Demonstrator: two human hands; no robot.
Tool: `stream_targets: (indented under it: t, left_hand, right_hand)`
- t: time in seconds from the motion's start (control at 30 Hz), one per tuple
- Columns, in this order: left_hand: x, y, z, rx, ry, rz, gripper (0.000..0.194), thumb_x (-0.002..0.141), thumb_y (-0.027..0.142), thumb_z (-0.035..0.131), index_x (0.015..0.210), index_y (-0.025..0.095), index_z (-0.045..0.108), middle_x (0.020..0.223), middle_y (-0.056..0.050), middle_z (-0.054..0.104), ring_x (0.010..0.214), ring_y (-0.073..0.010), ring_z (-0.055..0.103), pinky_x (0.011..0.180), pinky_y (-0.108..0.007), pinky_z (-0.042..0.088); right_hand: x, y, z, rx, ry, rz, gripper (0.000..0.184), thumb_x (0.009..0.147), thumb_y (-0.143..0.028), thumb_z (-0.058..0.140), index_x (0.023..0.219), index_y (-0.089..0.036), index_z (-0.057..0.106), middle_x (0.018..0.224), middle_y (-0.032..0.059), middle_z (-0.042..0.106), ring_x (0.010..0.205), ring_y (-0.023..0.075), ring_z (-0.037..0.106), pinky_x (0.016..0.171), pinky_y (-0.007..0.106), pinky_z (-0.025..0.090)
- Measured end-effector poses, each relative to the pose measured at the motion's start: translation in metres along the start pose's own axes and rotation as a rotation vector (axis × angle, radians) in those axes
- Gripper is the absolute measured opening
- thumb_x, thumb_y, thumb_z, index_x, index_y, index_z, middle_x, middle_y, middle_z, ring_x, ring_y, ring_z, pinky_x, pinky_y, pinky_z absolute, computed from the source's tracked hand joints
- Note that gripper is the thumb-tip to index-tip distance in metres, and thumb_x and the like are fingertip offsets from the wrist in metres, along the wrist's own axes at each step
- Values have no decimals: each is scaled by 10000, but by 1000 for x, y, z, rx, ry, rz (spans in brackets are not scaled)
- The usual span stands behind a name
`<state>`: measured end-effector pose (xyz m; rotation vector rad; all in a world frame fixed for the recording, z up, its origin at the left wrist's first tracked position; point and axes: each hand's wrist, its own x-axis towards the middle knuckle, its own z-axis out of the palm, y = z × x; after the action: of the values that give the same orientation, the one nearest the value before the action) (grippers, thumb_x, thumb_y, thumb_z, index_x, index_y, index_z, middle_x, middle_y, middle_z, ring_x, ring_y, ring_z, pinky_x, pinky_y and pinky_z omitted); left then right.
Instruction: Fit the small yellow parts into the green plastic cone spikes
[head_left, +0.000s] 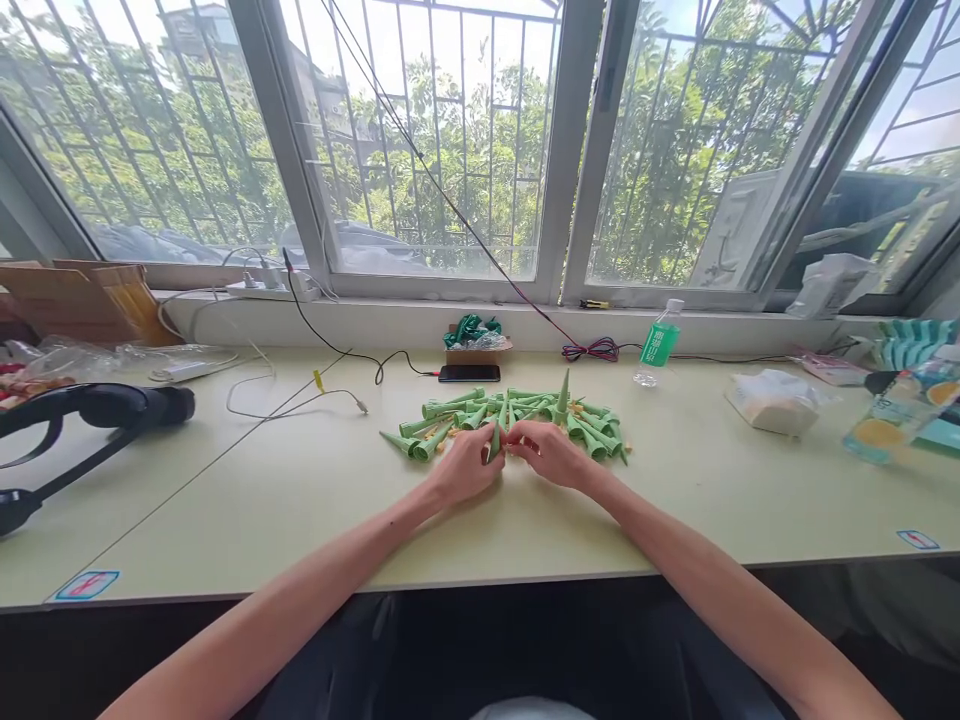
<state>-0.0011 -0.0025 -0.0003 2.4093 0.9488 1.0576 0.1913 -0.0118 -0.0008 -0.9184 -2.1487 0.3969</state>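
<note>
My left hand (pixel 466 468) is closed round a slim green cone (pixel 494 442), rolled as if from paper, with its tip pointing up. Close beside it, my right hand (pixel 553 454) has its fingertips pinched together at the cone's right side; whatever lies between them is too small to make out. Just beyond both hands spreads a pile of similar green cones (pixel 450 408), most lying on their sides with open ends showing. One cone (pixel 562 398) stands upright behind my right hand. Small yellow-orange bits (pixel 628 449) are scattered among the cones.
Behind the pile lie a phone (pixel 469 373) on a cable and a small box (pixel 477 345) with green wrapping. A bottle (pixel 658 345) and a tissue pack (pixel 780 400) stand to the right. Headphones (pixel 97 430) and a white cable (pixel 322 392) lie left on the table (pixel 300 520).
</note>
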Motion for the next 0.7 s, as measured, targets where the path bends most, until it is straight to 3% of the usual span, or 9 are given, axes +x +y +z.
stream_targets:
  t: [0.33,0.7]
  left_hand:
    - [1,-3,-1,-144,56,-50,56,828,216,539,877,188,544,570,56,468,411,-75,370,414,-195,298]
    - [1,-3,0,-128,77,-60,62,834,241,551,862,190,529,576,57,474,412,-69,386,419,-185,305]
  right_hand:
    - [-1,4,2,-8,-6,-70,126,907,-140,539,861,-169,653,805,34,644,690,132,545,663,256,444]
    - [-2,5,4,29,6,-53,100,892,-134,573,892,-164,669,826,35,653,691,129,559,665,259,455]
